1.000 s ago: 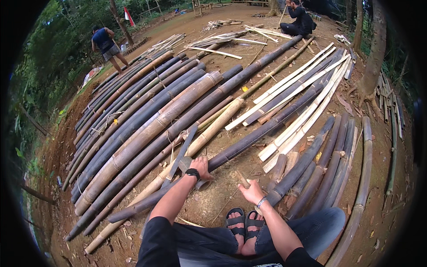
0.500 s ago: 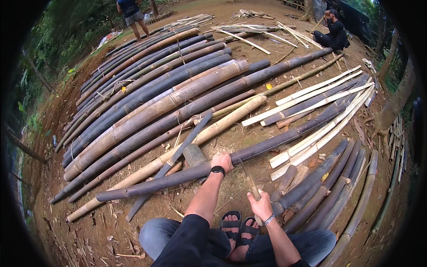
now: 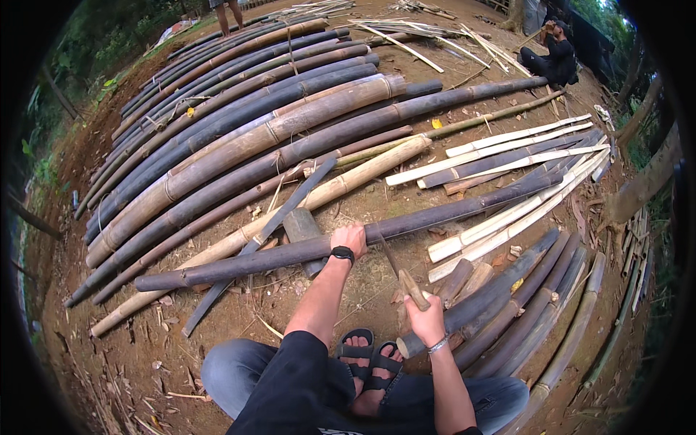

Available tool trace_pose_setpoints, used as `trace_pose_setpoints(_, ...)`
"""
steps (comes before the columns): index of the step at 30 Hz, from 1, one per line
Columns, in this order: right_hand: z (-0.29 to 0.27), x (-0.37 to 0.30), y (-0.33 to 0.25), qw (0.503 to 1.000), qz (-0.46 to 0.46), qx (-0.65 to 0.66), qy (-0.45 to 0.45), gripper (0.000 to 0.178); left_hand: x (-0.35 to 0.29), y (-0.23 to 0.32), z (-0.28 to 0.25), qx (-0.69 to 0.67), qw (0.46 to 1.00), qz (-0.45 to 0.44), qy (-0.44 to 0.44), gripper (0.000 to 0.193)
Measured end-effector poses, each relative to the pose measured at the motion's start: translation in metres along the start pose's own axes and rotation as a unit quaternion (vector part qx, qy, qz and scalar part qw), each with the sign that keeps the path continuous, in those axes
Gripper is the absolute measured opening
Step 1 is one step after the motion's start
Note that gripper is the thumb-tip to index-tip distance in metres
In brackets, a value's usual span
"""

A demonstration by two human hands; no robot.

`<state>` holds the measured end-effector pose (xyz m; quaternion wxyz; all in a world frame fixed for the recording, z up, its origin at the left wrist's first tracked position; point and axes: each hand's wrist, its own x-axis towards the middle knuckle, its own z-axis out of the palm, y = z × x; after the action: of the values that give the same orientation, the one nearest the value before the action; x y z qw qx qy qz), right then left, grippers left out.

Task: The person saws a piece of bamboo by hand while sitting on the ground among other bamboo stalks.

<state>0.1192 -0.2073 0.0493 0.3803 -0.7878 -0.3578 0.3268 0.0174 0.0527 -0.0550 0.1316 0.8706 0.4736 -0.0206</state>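
A long dark bamboo pole (image 3: 254, 261) lies slantwise before me. It crosses a short thick wooden block (image 3: 301, 226) and a flat grey bamboo strip (image 3: 217, 293). My left hand (image 3: 349, 239) is closed around the pole near its middle. Just right of that hand, the narrow blade of a wooden-handled cutting tool (image 3: 413, 290) meets the pole. My right hand (image 3: 426, 319) holds the tool by its handle. The blade shows almost edge-on, so whether it is a saw or a knife cannot be told.
Stacked bamboo poles (image 3: 217, 156) fill the far left. Pale split strips (image 3: 507, 210) lie at the right, with dark bamboo lengths (image 3: 500, 319) nearer me. A person (image 3: 554, 54) sits at the far right; another person's legs (image 3: 226, 16) stand at the far left.
My view has shifted slightly. The cutting tool has changed angle in my right hand, and more of its blade shows. My left hand keeps its hold on the pole.
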Motion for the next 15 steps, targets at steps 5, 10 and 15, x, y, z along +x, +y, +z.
trace_pose_setpoints(5,0.012,-0.05,-0.005,0.995,-0.087,0.018,0.035,0.024,0.0,-0.013,0.002,0.011,1.0,0.001,0.005,0.038)
trace_pose_setpoints(10,0.028,-0.022,-0.001,0.999,-0.024,-0.02,0.027,0.022,-0.007,-0.006,0.005,0.021,0.999,0.025,0.011,0.04)
trace_pose_setpoints(15,-0.016,-0.065,-0.03,0.997,0.025,0.077,-0.021,0.025,-0.002,-0.007,-0.002,-0.002,1.0,-0.007,0.004,0.036)
